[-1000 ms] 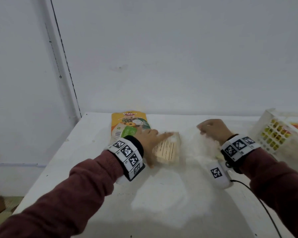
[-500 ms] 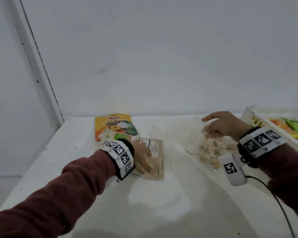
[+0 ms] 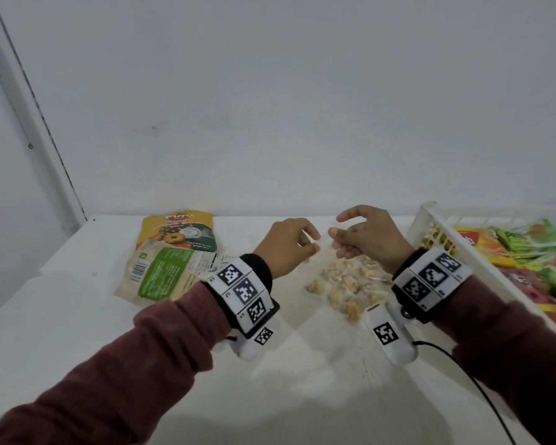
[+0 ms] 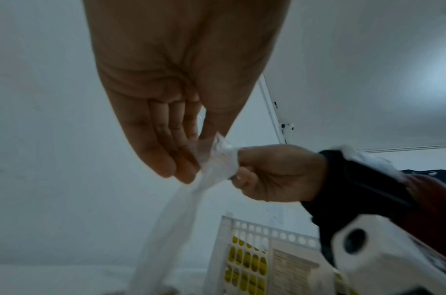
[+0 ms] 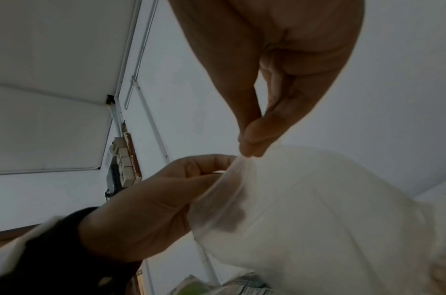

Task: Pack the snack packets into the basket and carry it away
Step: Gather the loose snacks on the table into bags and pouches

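Head view: a clear bag (image 3: 344,281) of pale snacks is held just above the table (image 3: 77,332), its top edge pinched by the left hand (image 3: 286,245) and the right hand (image 3: 369,239), close together. Two packets (image 3: 161,274) are seen lying to the left. The basket (image 3: 430,226), already holding packets, is set at the right.

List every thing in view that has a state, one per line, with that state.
clear bag of snacks: on the table, top edge lifted, pinched by both hands.
left hand: pinching the bag's top.
right hand: pinching the bag's top.
green-label packet: flat, back side up, overlapping the orange packet.
orange packet: flat, face up.
basket: upright, holding packets.
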Motion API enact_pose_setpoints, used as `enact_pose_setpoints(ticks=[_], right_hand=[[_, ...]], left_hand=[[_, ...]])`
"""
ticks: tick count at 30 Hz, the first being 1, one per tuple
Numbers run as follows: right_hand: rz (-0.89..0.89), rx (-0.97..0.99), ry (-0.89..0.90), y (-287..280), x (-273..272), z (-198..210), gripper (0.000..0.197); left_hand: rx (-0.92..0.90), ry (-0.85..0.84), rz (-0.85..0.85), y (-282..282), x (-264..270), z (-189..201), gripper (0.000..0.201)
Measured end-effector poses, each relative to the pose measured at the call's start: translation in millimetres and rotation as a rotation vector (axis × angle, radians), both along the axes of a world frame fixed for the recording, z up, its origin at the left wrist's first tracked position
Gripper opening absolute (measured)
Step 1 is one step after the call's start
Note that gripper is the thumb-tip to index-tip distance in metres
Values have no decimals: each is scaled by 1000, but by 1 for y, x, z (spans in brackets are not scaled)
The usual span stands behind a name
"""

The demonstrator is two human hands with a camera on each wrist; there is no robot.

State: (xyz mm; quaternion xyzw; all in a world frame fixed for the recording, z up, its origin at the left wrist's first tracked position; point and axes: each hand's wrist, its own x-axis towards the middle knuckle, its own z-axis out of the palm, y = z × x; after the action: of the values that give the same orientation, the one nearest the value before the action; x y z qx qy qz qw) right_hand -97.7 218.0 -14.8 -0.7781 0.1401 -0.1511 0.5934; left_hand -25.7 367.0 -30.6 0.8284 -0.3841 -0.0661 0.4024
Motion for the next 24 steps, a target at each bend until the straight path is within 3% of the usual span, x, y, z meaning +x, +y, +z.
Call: enact_pose_setpoints(ticks=[3, 5, 7, 9, 14, 16, 19, 22, 24], right_hand=[[78, -96, 74, -11, -5, -1, 29], [99, -450, 105, -18, -5, -3, 31], [122, -839, 14, -20, -3, -3, 33], [175, -958, -134, -18, 0, -1, 30], [124, -876, -222, -26, 16, 1, 30], [162, -846, -139, -26, 20, 2, 31], [368, -872, 50, -25, 21, 6, 21], [371, -523, -13, -32, 15, 7, 2], [284, -398, 2, -41, 12, 0, 17]], left_hand=[[-35, -58, 58, -7, 2, 5, 15], [-28, -96, 65, -12, -1, 10, 18], [24, -163, 56, -18, -4, 13, 21], [56, -246, 67, -23, -10, 15, 21], [113, -397, 71, -20, -18, 11, 9], [140, -403, 105, -17, -17, 8, 10], [221, -417, 211, -15, -11, 4, 24], [283, -417, 308, -12, -2, -1, 27], [302, -384, 343, -9, 1, -3, 29]])
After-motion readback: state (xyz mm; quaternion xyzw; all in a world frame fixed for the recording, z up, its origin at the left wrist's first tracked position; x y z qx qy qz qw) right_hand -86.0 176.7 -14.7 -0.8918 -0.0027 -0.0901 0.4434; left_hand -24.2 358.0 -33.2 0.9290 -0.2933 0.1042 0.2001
